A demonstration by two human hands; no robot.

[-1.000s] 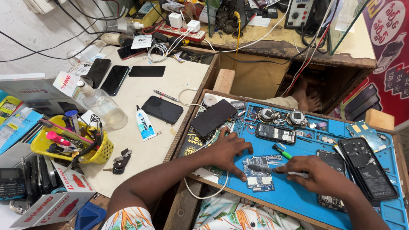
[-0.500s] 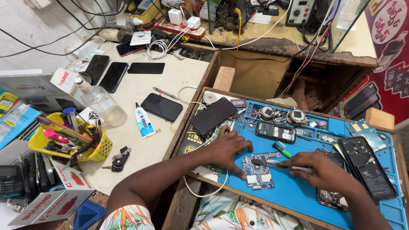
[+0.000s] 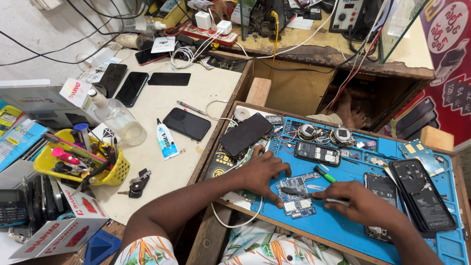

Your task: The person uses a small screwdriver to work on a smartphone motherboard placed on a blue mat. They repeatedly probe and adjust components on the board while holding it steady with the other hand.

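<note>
Left hand fingers spread, pressing circuit board edge; right hand fingers pinching tweezers, tip on board.

A white box with red letters sits at the bottom left, and another white box with a red and white label stands behind the yellow basket. A small white tube with a blue label lies on the pale surface, near three dark phone screens and one more black phone. A big red sign with phone pictures hangs at the far right, and a black phone screen lies tilted by the blue mat.
</note>
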